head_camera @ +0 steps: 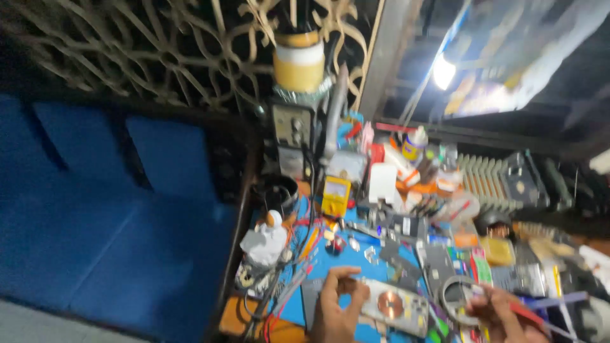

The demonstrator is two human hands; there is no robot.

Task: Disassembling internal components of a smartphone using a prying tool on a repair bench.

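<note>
My left hand (337,308) grips the left end of an opened phone (393,306), which lies back-up with a round copper coil showing, over a blue work mat (330,270). My right hand (502,314) sits at the phone's right end and holds a thin red-handled tool (530,314) beside a ring of tape (456,293). The picture is blurred, so small parts around the phone are hard to tell apart.
A yellow multimeter (335,195), a black cup (280,190), glue bottles (414,145), a power supply box (291,130) with a yellow-and-white jar (298,60) above it, and several loose tools and wires crowd the bench. A blue panel (114,228) lies left; a lamp (443,71) glows at the back.
</note>
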